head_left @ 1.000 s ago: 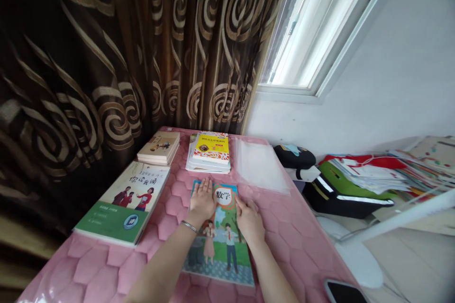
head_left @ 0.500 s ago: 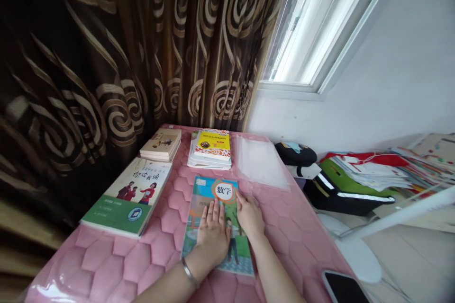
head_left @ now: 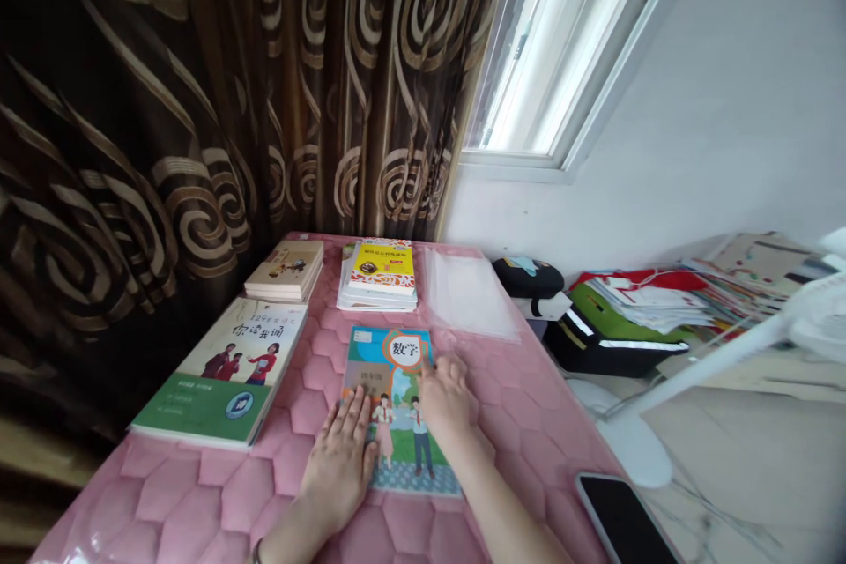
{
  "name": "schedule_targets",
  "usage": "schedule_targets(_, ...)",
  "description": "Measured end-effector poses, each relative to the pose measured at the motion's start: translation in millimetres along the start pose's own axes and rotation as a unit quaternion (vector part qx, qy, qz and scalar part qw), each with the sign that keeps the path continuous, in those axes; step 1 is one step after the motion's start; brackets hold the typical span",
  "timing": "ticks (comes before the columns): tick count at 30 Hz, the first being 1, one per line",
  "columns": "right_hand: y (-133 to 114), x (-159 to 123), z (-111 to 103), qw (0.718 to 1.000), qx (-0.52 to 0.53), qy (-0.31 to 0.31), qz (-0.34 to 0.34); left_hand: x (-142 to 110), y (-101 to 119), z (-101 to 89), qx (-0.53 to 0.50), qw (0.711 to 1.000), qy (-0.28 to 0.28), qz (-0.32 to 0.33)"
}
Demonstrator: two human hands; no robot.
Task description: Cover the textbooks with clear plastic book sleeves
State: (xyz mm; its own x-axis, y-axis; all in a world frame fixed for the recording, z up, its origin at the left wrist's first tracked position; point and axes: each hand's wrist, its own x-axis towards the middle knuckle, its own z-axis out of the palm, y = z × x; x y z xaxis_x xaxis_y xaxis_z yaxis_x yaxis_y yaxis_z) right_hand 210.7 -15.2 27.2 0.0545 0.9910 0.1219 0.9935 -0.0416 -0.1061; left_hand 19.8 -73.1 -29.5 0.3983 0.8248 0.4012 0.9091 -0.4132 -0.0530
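Mathematics textbook (head_left: 400, 410) flat on a pink quilted table (head_left: 529, 458)

From where I stand, the textbook lies face up at the near middle of the table. The person's left hand (head_left: 340, 454) is flat across its left edge, fingers straight and close together, thumb set apart. The right hand (head_left: 446, 392) rests on the right edge, index finger stretched onto the cover, the others loosely bent; I cannot tell whether they pinch anything.

Beyond the table's right edge, a black-and-green box (head_left: 608, 352) with shiny pale strips bears loose papers (head_left: 651, 304) on top; its inside is hidden. Near it sits a rounded black pouch (head_left: 548, 286), something light blue lying on it. Clear plastic sleeves (head_left: 469, 295) lie flat at the far right of the tabletop, thin and milky.

The table's padding swells in glossy hexagons. Left of the textbook is a thick green-and-white book (head_left: 218, 370), just before a tan paperback stack (head_left: 284, 271); a yellow-covered book (head_left: 382, 263) tops another pile. Bronze spirals coil over the dark, folded curtain (head_left: 198, 150). A dark-screened phone (head_left: 625, 515) lies near the right corner.
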Motion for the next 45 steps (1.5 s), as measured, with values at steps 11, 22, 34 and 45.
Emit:
schedule_targets(11,21.2,-71.6,40.1,0.989,0.056,0.018,-0.136,2.4,-1.0,6.5,-0.001,1.000,-0.017,-0.004)
schedule_targets(22,26.3,-72.2,49.8,0.988,0.044,0.033,-0.144,142.2,38.8,27.2,-0.081,0.981,-0.144,-0.104)
schedule_targets(34,24.1,-71.4,32.9,0.991,0.045,-0.024,-0.127,121.6,-15.7,28.5,-0.045,0.993,-0.091,-0.054)
schedule_targets(45,-15.5,-77.3,54.5,0.990,0.060,0.027,-0.128,22.7,27.2,10.0,-0.011,0.999,-0.053,-0.008)
